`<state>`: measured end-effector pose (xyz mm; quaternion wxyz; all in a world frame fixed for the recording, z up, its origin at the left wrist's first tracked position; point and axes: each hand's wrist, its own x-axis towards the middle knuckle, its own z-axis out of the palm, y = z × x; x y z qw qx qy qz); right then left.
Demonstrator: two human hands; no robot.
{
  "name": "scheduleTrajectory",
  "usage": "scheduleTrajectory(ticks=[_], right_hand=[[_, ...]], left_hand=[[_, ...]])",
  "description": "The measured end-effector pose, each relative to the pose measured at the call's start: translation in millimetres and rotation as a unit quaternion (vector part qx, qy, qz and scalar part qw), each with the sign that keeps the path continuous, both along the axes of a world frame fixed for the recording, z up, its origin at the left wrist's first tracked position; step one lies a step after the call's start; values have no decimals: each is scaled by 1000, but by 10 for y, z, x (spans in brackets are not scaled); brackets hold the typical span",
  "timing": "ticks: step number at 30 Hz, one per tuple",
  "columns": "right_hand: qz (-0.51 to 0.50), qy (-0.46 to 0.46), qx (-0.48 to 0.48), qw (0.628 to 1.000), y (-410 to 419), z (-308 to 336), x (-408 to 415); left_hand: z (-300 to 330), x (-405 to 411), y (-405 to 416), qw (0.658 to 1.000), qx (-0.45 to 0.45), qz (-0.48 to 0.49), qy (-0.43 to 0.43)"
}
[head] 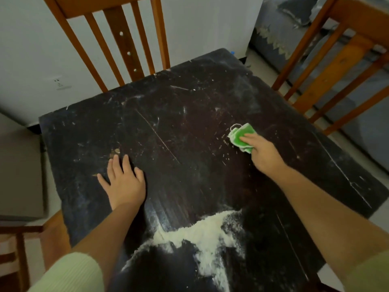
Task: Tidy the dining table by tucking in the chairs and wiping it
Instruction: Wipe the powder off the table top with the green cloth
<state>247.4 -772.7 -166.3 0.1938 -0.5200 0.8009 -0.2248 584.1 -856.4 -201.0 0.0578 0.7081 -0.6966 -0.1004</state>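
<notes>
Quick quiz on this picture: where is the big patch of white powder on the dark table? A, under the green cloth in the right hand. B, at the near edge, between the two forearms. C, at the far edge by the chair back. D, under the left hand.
B: the white powder lies at the near edge of the table, between the forearms, apart from the green cloth that the right hand grips and from the flat left hand.

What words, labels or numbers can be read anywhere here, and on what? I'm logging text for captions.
None can be read. The table, green cloth under the right hand, the chairs and the wall socket show no legible writing.
</notes>
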Motion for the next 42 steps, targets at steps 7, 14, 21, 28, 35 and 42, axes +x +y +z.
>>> scheduleTrajectory(ticks=[7, 14, 21, 28, 35, 42], right_hand=[[102, -5, 4, 995, 1194, -10, 1286], [-49, -129, -12, 990, 1073, 462, 921], [-153, 3, -14, 988, 1304, -80, 1025], [-60, -129, -16, 990, 1756, 282, 2119], [-212, 4, -22, 977, 1311, 319, 507], [-201, -10, 17, 979, 1727, 37, 1540]], left_hand=[[5, 11, 13, 1000, 19, -10, 5], [22, 12, 8, 999, 29, -23, 12], [-32, 43, -12, 999, 23, -35, 15], [-33, 34, -21, 998, 39, -39, 7], [-43, 10, -62, 999, 27, -38, 2], [-66, 19, -72, 999, 24, -41, -2]])
